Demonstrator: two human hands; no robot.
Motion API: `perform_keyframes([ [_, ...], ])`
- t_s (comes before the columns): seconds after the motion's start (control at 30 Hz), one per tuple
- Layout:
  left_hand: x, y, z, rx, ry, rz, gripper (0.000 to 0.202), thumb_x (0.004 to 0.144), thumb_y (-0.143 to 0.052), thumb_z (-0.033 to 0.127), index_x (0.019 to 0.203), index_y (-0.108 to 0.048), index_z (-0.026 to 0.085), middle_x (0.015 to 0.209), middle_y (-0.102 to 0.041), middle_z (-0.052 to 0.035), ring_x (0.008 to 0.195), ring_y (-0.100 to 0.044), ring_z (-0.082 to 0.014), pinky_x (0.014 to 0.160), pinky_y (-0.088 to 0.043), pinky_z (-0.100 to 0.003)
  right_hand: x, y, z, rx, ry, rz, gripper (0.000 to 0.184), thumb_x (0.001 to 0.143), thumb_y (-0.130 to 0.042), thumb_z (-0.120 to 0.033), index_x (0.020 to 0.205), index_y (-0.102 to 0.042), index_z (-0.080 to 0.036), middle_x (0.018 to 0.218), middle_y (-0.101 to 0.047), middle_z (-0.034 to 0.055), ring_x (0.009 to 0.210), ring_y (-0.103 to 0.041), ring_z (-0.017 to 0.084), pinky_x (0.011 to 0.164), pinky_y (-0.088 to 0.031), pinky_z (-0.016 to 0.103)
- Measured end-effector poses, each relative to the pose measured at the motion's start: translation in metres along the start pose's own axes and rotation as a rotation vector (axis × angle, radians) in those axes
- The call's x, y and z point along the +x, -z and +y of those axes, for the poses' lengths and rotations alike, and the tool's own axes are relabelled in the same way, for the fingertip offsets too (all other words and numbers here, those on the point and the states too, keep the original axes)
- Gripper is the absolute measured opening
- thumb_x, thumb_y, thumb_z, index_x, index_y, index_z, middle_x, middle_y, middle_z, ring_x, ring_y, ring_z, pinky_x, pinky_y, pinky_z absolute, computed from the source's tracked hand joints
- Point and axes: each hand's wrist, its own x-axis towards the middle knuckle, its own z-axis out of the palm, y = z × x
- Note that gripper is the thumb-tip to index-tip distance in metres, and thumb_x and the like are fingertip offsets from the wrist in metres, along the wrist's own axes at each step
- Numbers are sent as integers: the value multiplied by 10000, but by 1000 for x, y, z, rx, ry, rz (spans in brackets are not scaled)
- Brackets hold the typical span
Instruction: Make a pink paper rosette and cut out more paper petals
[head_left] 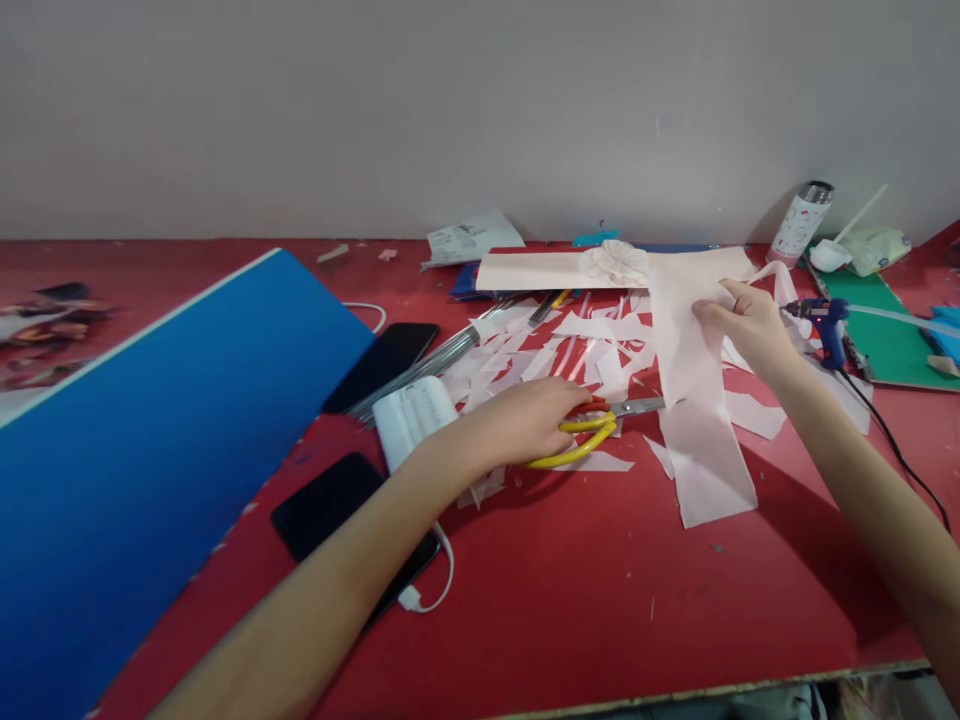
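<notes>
My left hand (536,420) is closed around the scissors (574,455), which have yellow and red handles. Their blades point right and meet the left edge of a pale pink paper strip (701,440). The strip hangs from my right hand (742,320), which pinches it between thumb and fingers near its upper part. Behind the strip lies a long flat pink piece (532,270) with a ruffled pink paper flower (615,262) on it. Paper scraps (510,365) are scattered under and behind the scissors.
On the left lean a large blue board (187,430) and two dark phones (330,505), beside a white power bank (412,415) with a cable. At right are a blue glue gun (829,330) with a black cord, a bottle (801,225) and a green board (877,310).
</notes>
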Motion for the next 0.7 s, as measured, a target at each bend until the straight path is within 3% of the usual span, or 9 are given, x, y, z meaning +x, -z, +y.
perform_keyframes([
  [0.1, -1, 2, 5, 5, 22, 16, 250, 775, -463, 327, 930, -608, 195, 939, -649, -94, 819, -590, -236, 636, -426, -322, 0, 0, 1, -6, -1, 5, 125, 734, -616, -302, 696, -563, -196, 684, -599, 14, 671, -589, 173, 608, -482, 315],
  [0.2, -1, 3, 11, -11, 18, 48, 361, 773, -476, 403, 1026, -602, 179, 1028, -651, -116, 909, -595, -264, 710, -448, -347, 1, 0, 2, -10, -7, 2, 118, 734, -614, -301, 711, -581, -191, 687, -607, 16, 706, -604, 186, 639, -494, 330],
  [0.43, 4, -3, 16, -75, -8, 74, 482, 788, -468, 429, 1192, -551, 179, 1167, -626, -133, 1055, -572, -276, 838, -446, -365, -1, -1, 0, -33, -19, 41, 123, 725, -636, -293, 792, -638, -190, 787, -666, 62, 874, -625, 250, 710, -517, 370],
  [0.7, 9, -4, 23, -80, -17, 80, 423, 794, -463, 390, 1162, -559, 206, 1175, -629, -121, 1021, -580, -277, 809, -449, -370, -2, -2, -5, 30, -7, -3, 59, 727, -612, -259, 721, -600, -201, 667, -603, 6, 629, -569, 167, 547, -458, 300],
])
